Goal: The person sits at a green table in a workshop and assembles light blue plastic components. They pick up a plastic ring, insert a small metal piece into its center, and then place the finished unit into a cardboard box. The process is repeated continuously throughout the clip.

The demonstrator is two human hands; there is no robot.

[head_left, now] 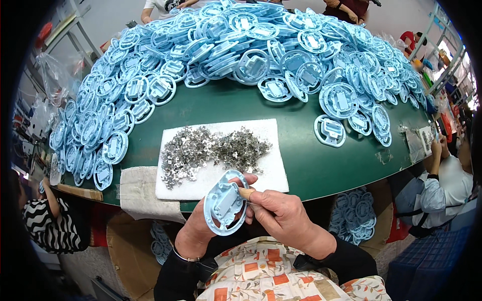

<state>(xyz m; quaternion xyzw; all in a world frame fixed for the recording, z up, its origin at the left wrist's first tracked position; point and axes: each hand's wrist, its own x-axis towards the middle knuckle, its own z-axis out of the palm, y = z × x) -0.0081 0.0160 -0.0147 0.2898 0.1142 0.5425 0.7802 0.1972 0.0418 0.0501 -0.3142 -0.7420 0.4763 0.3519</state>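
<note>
My left hand [197, 227] grips a light blue, round plastic part [223, 204], an open ring with a raised block in its middle. The part stands tilted, and most of the fingers behind it are hidden. At the part's right side, the fingers of my right hand [285, 214] are pinched together against it. A small tan tip shows there; I cannot tell whether it is a finger cover or a held piece. Just beyond my hands lies a white foam sheet [275, 173], bearing a heap of small silvery metal pieces [188, 153].
A large heap of the same blue parts [251, 65] covers the far side and both ends of the green table [296, 145]. A cloth [145, 193] hangs over the near edge. Cardboard boxes [125, 251] with blue parts stand below. Other people [444, 185] sit at both sides.
</note>
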